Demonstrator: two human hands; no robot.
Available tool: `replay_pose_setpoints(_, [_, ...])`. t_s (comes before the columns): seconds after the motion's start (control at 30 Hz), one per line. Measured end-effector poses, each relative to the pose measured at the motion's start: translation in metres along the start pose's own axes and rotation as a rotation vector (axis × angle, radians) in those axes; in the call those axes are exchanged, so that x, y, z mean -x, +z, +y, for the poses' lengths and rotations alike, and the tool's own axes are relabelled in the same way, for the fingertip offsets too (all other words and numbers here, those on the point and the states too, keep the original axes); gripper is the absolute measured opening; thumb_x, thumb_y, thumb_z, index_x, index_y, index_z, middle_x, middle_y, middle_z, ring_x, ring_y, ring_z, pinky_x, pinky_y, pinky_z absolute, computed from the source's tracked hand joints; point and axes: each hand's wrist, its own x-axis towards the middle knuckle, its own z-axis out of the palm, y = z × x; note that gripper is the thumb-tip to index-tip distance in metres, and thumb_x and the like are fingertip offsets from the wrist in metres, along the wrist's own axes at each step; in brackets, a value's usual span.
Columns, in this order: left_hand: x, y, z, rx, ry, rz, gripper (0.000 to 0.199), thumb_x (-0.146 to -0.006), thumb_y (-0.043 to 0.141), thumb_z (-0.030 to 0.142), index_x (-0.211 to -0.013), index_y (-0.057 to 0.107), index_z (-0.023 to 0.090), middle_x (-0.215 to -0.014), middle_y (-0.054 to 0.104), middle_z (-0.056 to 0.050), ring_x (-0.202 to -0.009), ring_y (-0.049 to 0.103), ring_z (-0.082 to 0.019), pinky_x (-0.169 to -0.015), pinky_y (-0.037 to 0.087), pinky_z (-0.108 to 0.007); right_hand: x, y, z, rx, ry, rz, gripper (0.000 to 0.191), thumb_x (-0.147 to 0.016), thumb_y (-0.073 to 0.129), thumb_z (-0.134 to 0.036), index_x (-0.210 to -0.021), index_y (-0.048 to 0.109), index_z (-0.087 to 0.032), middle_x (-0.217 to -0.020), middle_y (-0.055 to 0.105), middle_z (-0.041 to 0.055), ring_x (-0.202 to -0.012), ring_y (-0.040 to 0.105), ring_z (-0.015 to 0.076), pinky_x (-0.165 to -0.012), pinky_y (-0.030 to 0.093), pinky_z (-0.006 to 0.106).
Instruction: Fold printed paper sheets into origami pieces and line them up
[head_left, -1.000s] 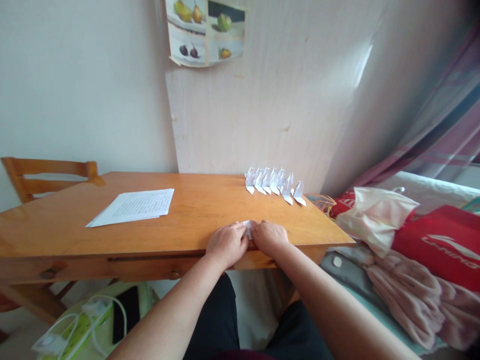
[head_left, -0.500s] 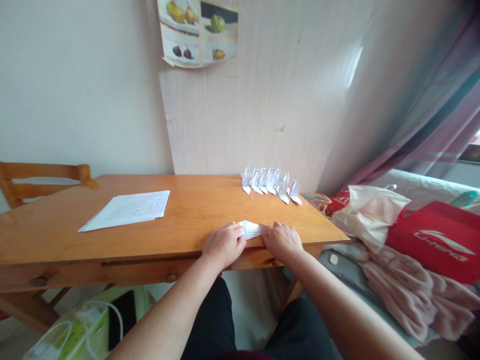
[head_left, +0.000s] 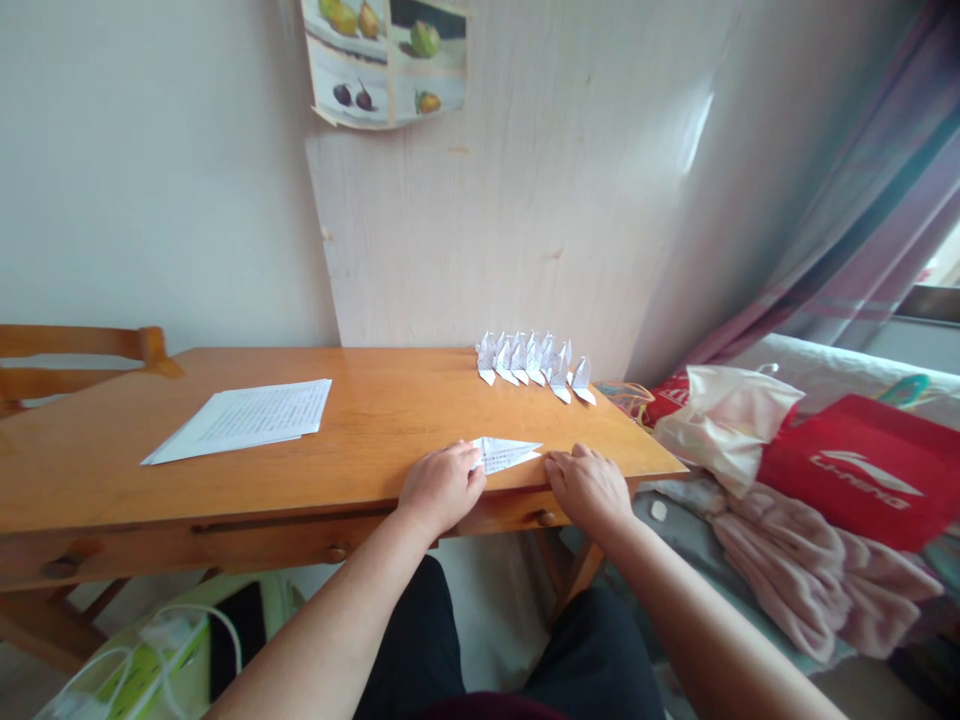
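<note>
A folded piece of printed white paper (head_left: 507, 455) lies near the table's front edge, its narrow split point facing right. My left hand (head_left: 444, 485) grips its left end, fingers on top and thumb at the near side. Just right of the point, my right hand (head_left: 591, 487) rests at the table edge, apart from the paper, fingers loosely bent and nothing seen in them. Farther back on the right stand several folded paper pieces (head_left: 534, 357) with upright tips, grouped close together. A stack of printed sheets (head_left: 244, 420) lies to the left.
The wooden table (head_left: 390, 400) has drawers along its front. A wooden chair (head_left: 82, 345) stands at the left. To the right are a red bag (head_left: 862, 470), a white plastic bag (head_left: 727, 420) and a pink cloth (head_left: 787, 565). Cables (head_left: 165, 640) lie below left.
My right hand has let go of the folded paper's right end and moved slightly right. More of the pointed end shows now. My left hand stays on the paper; the view has shifted slightly.
</note>
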Motion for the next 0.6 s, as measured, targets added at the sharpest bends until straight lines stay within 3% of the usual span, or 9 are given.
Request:
replay_pose_setpoints(0.13, [0.0,0.0,0.0,0.009,0.0,-0.004,0.037,-0.094,0.049,0.029,-0.125,0.067,0.022,-0.134,0.064,-0.008,-0.118,0.064,-0.026,-0.1,0.05,-0.04,0.009,0.009,-0.003,-0.053,-0.001,0.226,0.037,-0.101,0.04,-0.037,-0.119,0.069,-0.022,-0.096,0.067,0.0117,-0.092,0.062,0.0273,-0.08,0.038,0.037])
replay_pose_setpoints(0.23, [-0.001,-0.001,-0.001,0.015,0.015,-0.002,0.036,-0.094,0.049,0.028,-0.125,0.067,0.023,-0.134,0.065,-0.008,-0.117,0.064,-0.026,-0.099,0.05,-0.039,0.014,0.01,-0.017,-0.142,-0.116,0.313,0.039,-0.101,0.04,-0.035,-0.128,0.064,-0.021,-0.109,0.069,0.0126,-0.103,0.061,0.0278,-0.089,0.039,0.04])
replay_pose_setpoints(0.3, [-0.001,-0.001,-0.002,0.016,0.028,-0.002,0.036,-0.094,0.049,0.028,-0.125,0.067,0.023,-0.134,0.065,-0.007,-0.118,0.064,-0.026,-0.1,0.05,-0.038,0.015,0.009,-0.03,-0.211,-0.226,0.323,0.04,-0.102,0.04,-0.034,-0.133,0.061,-0.019,-0.125,0.066,0.013,-0.117,0.057,0.027,-0.1,0.036,0.041])
replay_pose_setpoints(0.43, [-0.001,0.0,-0.005,0.008,0.031,-0.008,0.036,-0.095,0.048,0.028,-0.125,0.066,0.024,-0.133,0.065,-0.006,-0.119,0.063,-0.025,-0.099,0.05,-0.037,0.019,0.013,-0.057,-0.274,-0.407,0.296,0.042,-0.103,0.04,-0.043,-0.132,0.061,-0.021,-0.141,0.059,0.01,-0.138,0.044,0.0265,-0.119,0.015,0.048])
replay_pose_setpoints(0.6, [-0.002,0.001,-0.007,-0.016,0.026,-0.013,0.035,-0.096,0.047,0.031,-0.124,0.067,0.026,-0.135,0.065,-0.005,-0.12,0.062,-0.025,-0.099,0.05,-0.037,0.025,0.027,-0.066,-0.293,-0.412,0.264,0.05,-0.101,0.041,-0.053,-0.135,0.059,-0.021,-0.142,0.059,0.0105,-0.14,0.043,0.0269,-0.122,0.005,0.052])
